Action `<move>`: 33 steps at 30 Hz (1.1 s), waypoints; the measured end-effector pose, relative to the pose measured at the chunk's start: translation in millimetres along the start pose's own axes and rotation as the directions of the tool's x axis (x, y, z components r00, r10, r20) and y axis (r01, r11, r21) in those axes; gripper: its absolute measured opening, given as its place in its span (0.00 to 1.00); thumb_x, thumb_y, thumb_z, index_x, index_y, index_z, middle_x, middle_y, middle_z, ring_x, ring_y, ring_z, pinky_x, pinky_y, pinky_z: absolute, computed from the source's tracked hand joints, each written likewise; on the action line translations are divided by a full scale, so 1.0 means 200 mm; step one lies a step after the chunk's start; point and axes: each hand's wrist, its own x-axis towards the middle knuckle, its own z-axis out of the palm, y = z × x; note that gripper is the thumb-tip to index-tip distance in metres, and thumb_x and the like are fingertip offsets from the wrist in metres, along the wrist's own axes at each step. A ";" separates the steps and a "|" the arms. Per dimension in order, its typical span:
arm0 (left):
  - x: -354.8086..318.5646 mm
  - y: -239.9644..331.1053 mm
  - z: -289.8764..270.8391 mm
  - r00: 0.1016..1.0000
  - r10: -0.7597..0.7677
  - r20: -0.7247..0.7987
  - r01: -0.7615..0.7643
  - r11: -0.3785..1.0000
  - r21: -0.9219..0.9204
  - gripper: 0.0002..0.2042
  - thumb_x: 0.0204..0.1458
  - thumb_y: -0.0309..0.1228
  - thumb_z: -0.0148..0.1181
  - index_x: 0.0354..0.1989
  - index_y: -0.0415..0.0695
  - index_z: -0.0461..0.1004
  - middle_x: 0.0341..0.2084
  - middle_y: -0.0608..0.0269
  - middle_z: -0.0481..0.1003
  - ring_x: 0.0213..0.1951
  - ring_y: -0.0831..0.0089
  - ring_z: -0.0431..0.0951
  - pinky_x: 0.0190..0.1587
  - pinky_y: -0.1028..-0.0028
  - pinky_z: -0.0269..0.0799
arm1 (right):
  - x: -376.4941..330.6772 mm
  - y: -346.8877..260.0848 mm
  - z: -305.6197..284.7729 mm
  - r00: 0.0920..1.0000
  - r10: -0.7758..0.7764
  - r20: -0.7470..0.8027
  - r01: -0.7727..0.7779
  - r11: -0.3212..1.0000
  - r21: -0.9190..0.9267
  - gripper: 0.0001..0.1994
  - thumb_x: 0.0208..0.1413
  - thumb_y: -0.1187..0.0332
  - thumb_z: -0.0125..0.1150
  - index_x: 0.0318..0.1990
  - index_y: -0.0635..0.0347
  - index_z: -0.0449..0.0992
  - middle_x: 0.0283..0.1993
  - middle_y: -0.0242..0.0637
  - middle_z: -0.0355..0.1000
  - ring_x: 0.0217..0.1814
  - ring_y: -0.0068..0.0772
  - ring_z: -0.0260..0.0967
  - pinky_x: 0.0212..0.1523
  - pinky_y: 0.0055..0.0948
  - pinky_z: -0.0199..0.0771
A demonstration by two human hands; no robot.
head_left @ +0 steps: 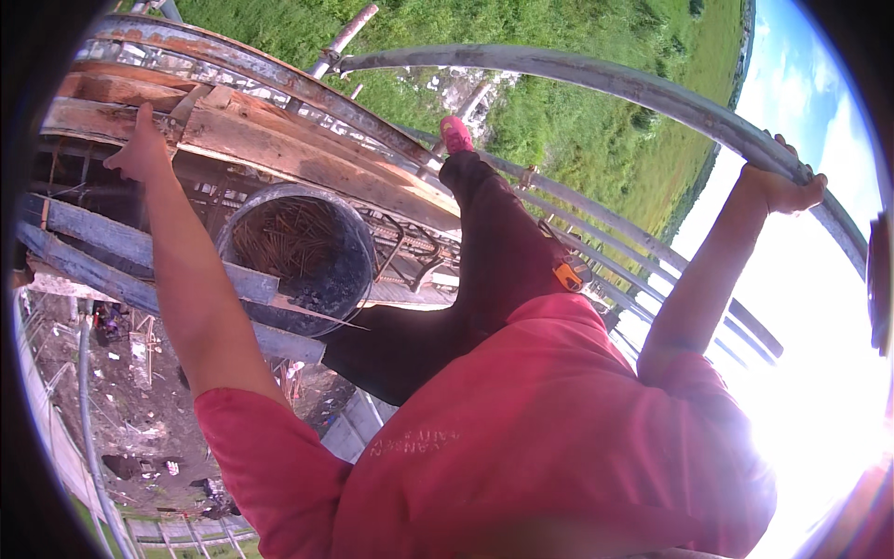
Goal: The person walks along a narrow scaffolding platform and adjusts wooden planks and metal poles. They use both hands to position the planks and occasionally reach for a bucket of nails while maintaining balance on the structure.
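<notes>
My left hand [140, 149] reaches up to the left and grips the edge of a worn wooden plank [279, 140] on the scaffold. Out to the right, my right hand [780, 189] is closed around a curved grey metal pipe [577, 79] that serves as a rail. Between the arms are my red shirt, dark trousers and one leg stretched forward, ending in a pink shoe [455, 135] near the planks. An orange tape measure [570, 275] hangs at my hip.
A black bucket [358, 270] full of long nails [289, 238] sits on grey boards just right of my left arm. Further metal rails [643, 247] run below the gripped pipe. Far below lie bare ground with debris [140, 410] and green grass [577, 130].
</notes>
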 end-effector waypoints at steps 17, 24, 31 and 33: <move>0.15 -0.05 -0.01 0.989 0.126 -0.071 -0.136 0.977 -0.162 0.63 0.34 0.50 0.79 0.68 0.19 0.45 0.64 0.35 0.63 0.60 0.52 0.73 0.63 0.61 0.70 | -0.72 0.92 -0.25 0.817 -0.105 0.567 0.063 0.994 0.093 0.43 0.59 0.25 0.44 0.59 0.59 0.68 0.53 0.47 0.73 0.53 0.48 0.74 0.54 0.52 0.78; 0.18 -0.05 -0.09 0.978 0.203 0.047 -0.184 0.947 -0.265 0.52 0.39 0.44 0.77 0.64 0.18 0.56 0.54 0.44 0.72 0.49 0.60 0.77 0.53 0.64 0.75 | -2.20 2.54 -0.57 0.032 0.671 0.741 0.202 0.722 -0.662 0.27 0.64 0.47 0.59 0.55 0.64 0.75 0.47 0.51 0.78 0.49 0.51 0.77 0.53 0.42 0.73; 0.11 -0.03 -0.12 0.951 0.222 0.216 -0.145 0.935 -0.325 0.30 0.50 0.47 0.69 0.55 0.39 0.74 0.43 0.60 0.79 0.43 0.65 0.80 0.47 0.64 0.78 | -2.93 3.20 -0.70 -0.203 0.764 0.613 0.387 0.637 -0.666 0.52 0.55 0.29 0.57 0.72 0.69 0.58 0.72 0.65 0.58 0.76 0.64 0.56 0.73 0.51 0.58; 0.09 -0.02 -0.12 0.940 0.212 0.268 -0.115 0.935 -0.337 0.22 0.53 0.46 0.66 0.52 0.47 0.74 0.40 0.62 0.78 0.40 0.65 0.81 0.44 0.64 0.80 | -3.01 3.31 -0.71 -0.308 0.766 0.564 0.330 0.642 -0.692 0.52 0.55 0.29 0.57 0.72 0.69 0.59 0.70 0.65 0.62 0.74 0.62 0.59 0.72 0.49 0.59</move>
